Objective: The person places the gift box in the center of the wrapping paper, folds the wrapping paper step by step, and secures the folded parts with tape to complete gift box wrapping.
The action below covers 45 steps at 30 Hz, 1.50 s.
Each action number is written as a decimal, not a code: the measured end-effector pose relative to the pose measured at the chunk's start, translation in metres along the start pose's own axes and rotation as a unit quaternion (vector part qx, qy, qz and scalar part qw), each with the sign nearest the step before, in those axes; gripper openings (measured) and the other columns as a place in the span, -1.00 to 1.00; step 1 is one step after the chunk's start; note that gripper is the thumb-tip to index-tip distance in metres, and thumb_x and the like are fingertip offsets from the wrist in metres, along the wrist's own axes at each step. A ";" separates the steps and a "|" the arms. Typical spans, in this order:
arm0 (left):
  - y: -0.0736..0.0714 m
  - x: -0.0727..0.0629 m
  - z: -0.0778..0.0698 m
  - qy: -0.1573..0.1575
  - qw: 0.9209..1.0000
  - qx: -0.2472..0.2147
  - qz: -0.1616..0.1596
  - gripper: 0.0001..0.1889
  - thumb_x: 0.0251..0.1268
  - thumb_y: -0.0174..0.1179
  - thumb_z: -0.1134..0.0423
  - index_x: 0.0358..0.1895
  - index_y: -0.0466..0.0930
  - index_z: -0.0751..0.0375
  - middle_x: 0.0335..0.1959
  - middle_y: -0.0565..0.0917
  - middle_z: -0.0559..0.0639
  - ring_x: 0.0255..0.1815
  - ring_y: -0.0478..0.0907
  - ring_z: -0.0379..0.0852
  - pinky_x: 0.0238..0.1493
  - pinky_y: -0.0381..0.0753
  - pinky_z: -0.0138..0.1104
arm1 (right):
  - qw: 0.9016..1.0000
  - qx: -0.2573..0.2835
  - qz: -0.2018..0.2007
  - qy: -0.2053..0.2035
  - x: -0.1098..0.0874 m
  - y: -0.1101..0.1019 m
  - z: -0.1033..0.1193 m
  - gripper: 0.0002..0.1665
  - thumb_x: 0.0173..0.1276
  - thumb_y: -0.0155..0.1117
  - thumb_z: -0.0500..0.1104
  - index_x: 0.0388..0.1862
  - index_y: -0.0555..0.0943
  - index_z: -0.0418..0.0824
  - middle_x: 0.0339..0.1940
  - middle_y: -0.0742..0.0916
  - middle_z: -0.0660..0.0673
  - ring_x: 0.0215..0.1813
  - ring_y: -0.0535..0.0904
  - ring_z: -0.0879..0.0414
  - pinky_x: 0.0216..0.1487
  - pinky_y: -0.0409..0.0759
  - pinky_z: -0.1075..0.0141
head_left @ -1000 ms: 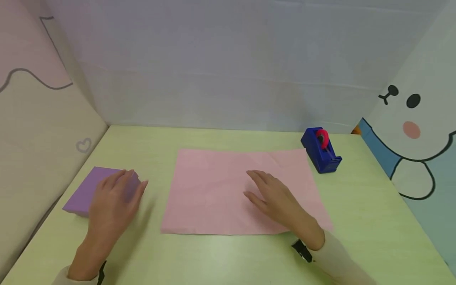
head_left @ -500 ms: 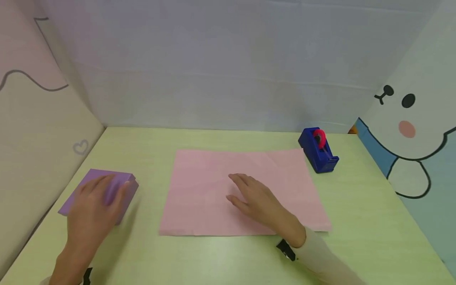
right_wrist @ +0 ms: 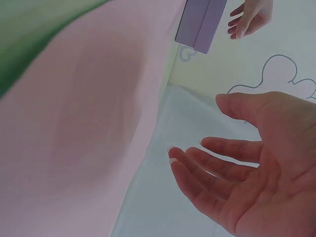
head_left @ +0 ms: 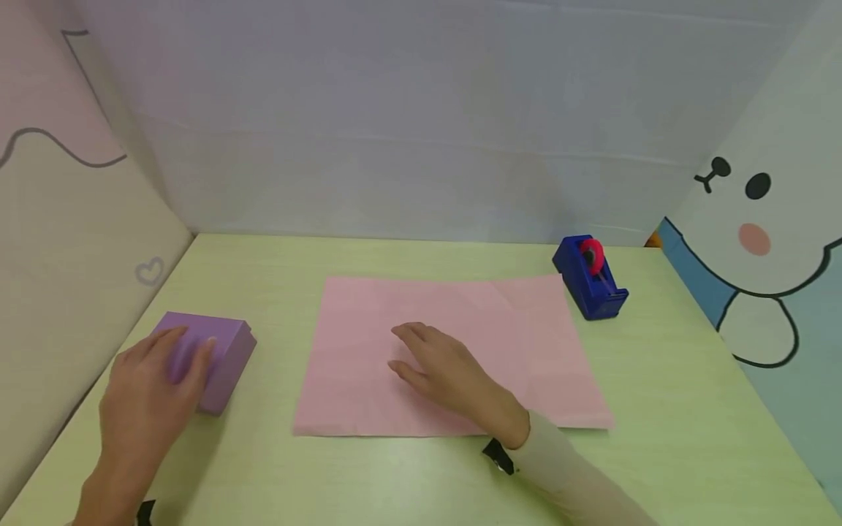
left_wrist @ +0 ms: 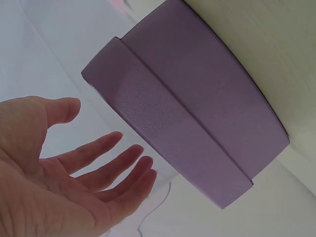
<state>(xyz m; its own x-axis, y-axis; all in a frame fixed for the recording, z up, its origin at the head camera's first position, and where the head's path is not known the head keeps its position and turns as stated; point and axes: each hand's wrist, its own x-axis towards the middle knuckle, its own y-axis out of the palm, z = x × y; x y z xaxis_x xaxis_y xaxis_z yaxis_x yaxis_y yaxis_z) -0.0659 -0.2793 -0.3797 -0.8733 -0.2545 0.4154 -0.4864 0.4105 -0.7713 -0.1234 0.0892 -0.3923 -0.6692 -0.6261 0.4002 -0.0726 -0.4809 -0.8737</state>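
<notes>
A purple lidded box (head_left: 220, 351) lies on the table at the left. My left hand (head_left: 146, 391) hovers over its near left part, and the left wrist view shows a gap between the loosely bent fingers (left_wrist: 126, 165) and the box (left_wrist: 182, 98). A flat pink sheet of paper (head_left: 355, 351) is spread across the middle of the table. Above that sheet my right hand (head_left: 454, 376) is held with relaxed fingers and nothing in its grasp. In the right wrist view the palm (right_wrist: 276, 182) stands apart from the pink sheet (right_wrist: 59, 163).
A blue tape dispenser (head_left: 592, 288) with a red roll stands at the back right, beside the sheet's far corner. A pale wall (head_left: 421, 161) closes off the back of the table (head_left: 684, 409). Printed panels stand at the left and right.
Both hands have moved left. The left one has shifted toward the box's near left side, and the right one has passed over the pink sheet. Box, sheet and dispenser stay in place.
</notes>
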 end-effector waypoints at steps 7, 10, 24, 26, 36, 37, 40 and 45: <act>-0.005 0.003 0.010 -0.012 1.000 -0.007 -0.012 -0.49 0.44 0.25 0.09 0.23 0.59 0.44 0.19 0.57 0.50 0.17 0.43 0.56 0.06 0.35 0.44 | 1.000 0.015 0.016 0.004 0.008 0.010 0.007 -0.55 0.47 0.37 -0.11 0.21 0.56 -0.32 0.14 0.71 -0.22 0.14 0.68 -0.06 0.09 0.69 0.13; -0.006 0.003 0.015 -0.027 0.999 -0.007 -0.015 -0.48 0.44 0.24 0.07 0.25 0.58 0.43 0.19 0.57 0.49 0.19 0.42 0.54 0.09 0.34 0.43 | 1.000 0.019 0.021 0.003 0.013 0.013 0.011 -0.56 0.48 0.37 -0.10 0.20 0.57 -0.31 0.14 0.71 -0.19 0.12 0.69 -0.04 0.07 0.70 0.14; -0.010 0.005 0.031 -0.054 0.998 -0.005 -0.032 -0.48 0.43 0.22 0.08 0.22 0.58 0.48 0.19 0.56 0.53 0.21 0.40 0.58 0.19 0.33 0.33 | 0.999 0.015 0.046 0.006 0.032 0.028 0.030 -0.55 0.52 0.32 -0.04 0.23 0.58 -0.27 0.15 0.71 -0.16 0.14 0.68 0.01 0.05 0.69 0.21; -0.011 0.005 0.033 -0.066 0.997 -0.001 -0.030 -0.47 0.43 0.20 0.07 0.22 0.57 0.48 0.20 0.55 0.53 0.22 0.39 0.58 0.18 0.32 0.34 | 0.998 0.012 0.056 0.008 0.036 0.031 0.034 -0.55 0.53 0.30 -0.03 0.25 0.57 -0.26 0.17 0.71 -0.15 0.15 0.68 0.02 0.05 0.69 0.23; -0.018 0.009 0.043 -0.102 0.995 0.023 0.003 -0.42 0.47 0.15 0.00 0.28 0.52 0.48 0.25 0.51 0.55 0.25 0.36 0.60 0.21 0.30 0.38 | 0.996 0.028 0.078 0.022 0.052 0.044 0.051 -0.44 0.56 0.25 0.05 0.35 0.51 -0.26 0.26 0.67 -0.15 0.27 0.62 0.05 0.18 0.64 0.27; -0.018 0.009 0.045 -0.104 0.994 0.024 0.005 -0.41 0.47 0.15 0.00 0.29 0.52 0.48 0.24 0.51 0.56 0.25 0.36 0.60 0.20 0.30 0.38 | 0.996 0.030 0.080 0.026 0.053 0.045 0.052 -0.43 0.56 0.24 0.06 0.36 0.50 -0.26 0.27 0.66 -0.15 0.28 0.61 0.06 0.20 0.63 0.28; -0.020 0.010 0.051 -0.109 0.994 0.029 0.014 -0.38 0.48 0.13 -0.04 0.32 0.50 0.46 0.24 0.50 0.58 0.23 0.36 0.62 0.15 0.31 0.40 | 0.995 0.035 0.087 0.032 0.058 0.048 0.056 -0.41 0.57 0.23 0.08 0.38 0.48 -0.27 0.28 0.65 -0.15 0.29 0.60 0.07 0.21 0.61 0.30; -0.025 0.011 0.055 -0.116 0.992 0.034 0.028 -0.36 0.49 0.11 -0.06 0.34 0.48 0.45 0.23 0.49 0.61 0.22 0.36 0.63 0.09 0.31 0.39 | 0.993 0.049 0.099 0.040 0.064 0.052 0.060 -0.37 0.58 0.21 0.11 0.41 0.45 -0.27 0.33 0.62 -0.15 0.33 0.56 0.08 0.24 0.59 0.32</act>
<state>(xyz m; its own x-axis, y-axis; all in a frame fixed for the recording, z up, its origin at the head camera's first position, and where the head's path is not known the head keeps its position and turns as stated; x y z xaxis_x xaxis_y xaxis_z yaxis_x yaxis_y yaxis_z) -0.0619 -0.3407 -0.3823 -0.8651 -0.4317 0.2553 -0.4283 0.3711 -0.8239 -0.1252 -0.0123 -0.3953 -0.7204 -0.6650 0.1972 0.1354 -0.4137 -0.9003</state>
